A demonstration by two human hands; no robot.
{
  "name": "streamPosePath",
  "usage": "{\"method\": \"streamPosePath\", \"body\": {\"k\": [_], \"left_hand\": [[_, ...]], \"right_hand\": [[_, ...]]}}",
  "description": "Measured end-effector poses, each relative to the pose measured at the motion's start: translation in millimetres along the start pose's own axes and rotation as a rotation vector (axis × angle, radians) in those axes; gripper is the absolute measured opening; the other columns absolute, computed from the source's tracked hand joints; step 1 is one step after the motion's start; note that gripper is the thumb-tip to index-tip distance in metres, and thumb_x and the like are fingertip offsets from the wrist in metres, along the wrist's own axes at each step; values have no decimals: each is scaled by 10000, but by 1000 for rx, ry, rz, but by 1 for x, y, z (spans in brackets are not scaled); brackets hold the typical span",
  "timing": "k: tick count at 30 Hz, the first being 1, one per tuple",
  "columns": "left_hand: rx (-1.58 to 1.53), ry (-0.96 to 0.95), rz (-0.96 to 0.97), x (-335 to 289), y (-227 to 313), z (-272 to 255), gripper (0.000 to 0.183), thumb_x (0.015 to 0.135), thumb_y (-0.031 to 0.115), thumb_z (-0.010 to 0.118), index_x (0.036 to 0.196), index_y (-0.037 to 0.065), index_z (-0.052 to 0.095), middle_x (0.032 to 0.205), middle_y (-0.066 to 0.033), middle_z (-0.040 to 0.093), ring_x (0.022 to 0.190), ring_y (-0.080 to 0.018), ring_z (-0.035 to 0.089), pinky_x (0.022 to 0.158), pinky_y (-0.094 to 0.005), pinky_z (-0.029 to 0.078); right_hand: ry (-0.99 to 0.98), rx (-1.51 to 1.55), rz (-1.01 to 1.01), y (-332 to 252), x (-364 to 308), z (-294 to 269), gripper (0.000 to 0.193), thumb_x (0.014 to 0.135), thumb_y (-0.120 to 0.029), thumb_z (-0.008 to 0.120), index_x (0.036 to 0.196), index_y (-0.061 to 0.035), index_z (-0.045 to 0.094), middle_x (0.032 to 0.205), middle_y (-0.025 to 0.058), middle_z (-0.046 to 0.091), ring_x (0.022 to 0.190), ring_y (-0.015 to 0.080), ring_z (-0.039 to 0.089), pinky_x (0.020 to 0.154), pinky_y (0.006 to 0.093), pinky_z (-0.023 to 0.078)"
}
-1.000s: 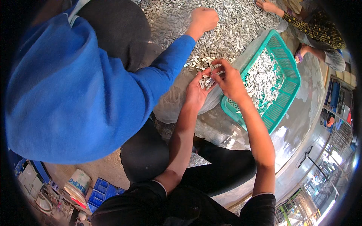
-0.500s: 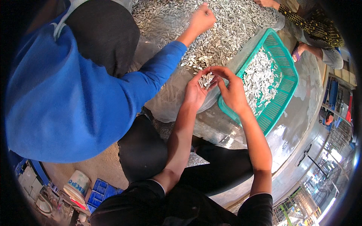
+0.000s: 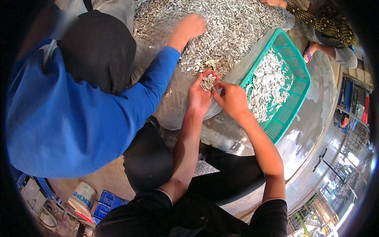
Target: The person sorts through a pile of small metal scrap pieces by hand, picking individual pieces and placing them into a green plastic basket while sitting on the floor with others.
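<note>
My left hand (image 3: 200,96) is palm up and cupped, with several small pale elongated pieces (image 3: 207,82) lying in it; their exact kind I cannot make out. Beside its fingers, my right hand (image 3: 232,99) is closed in a pinch at the edge of the pieces; what sits between thumb and finger is hidden. Just beyond both hands spreads a large heap of similar grey and whitish pieces (image 3: 229,35) on a clear plastic sheet (image 3: 173,104). To the right, a green plastic basket (image 3: 294,104) with slotted walls contains whiter pieces (image 3: 270,85).
A person in a blue sleeve (image 3: 152,79) sits close on my left, one hand (image 3: 189,27) over the heap. Another person's hand (image 3: 275,3) reaches the heap's far right edge. A white bucket (image 3: 82,195) and blue crate (image 3: 108,203) stand on the floor at lower left.
My right hand has drawn back from over my left palm to its right side, fingers pinched. My left hand has shifted slightly left. The neighbour's hand has moved left and nearer over the heap.
</note>
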State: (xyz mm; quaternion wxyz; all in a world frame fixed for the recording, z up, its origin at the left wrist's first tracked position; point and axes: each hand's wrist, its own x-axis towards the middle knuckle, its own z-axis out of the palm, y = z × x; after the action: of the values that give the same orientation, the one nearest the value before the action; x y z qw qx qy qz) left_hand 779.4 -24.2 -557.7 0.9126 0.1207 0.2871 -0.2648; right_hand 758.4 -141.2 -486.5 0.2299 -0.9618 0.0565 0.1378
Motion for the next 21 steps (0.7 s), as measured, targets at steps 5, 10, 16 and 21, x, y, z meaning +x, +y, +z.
{"method": "streamPosePath", "body": {"k": [5, 10, 16, 21], "left_hand": [[-71, 160, 130, 10, 5, -16, 272, 973, 286, 515, 1110, 56, 558, 930, -66, 600, 848, -182, 597, 781, -338, 514], [313, 318, 175, -6, -4, 0, 200, 933, 295, 534, 1056, 141, 565, 691, 35, 509, 553, -75, 471, 458, -192, 394], [195, -23, 73, 5, -7, 1, 193, 977, 334, 527, 950, 143, 522, 653, 54, 436, 498, -36, 368, 441, -181, 345], [373, -101, 40, -6, -24, 18, 251, 1003, 351, 477, 929, 112, 498, 652, 36, 423, 494, -33, 341, 424, -197, 303]], "right_hand": [[101, 205, 111, 6, 10, -14, 349, 810, -285, 698, 1067, -54, 650, 694, 164, 662, 645, 324, 659, 609, 413, 525], [-115, 110, 162, 49, 21, 18, 430, 847, -322, 615, 1180, -49, 609, 857, 227, 670, 801, 346, 671, 710, 432, 534], [135, 401, 119, 30, 0, -13, 329, 855, -344, 612, 1045, -79, 649, 833, 190, 676, 815, 372, 659, 749, 462, 522], [257, 555, 105, 41, -24, -25, 378, 876, -383, 602, 1054, -52, 641, 801, 178, 677, 829, 368, 658, 749, 461, 520]]}}
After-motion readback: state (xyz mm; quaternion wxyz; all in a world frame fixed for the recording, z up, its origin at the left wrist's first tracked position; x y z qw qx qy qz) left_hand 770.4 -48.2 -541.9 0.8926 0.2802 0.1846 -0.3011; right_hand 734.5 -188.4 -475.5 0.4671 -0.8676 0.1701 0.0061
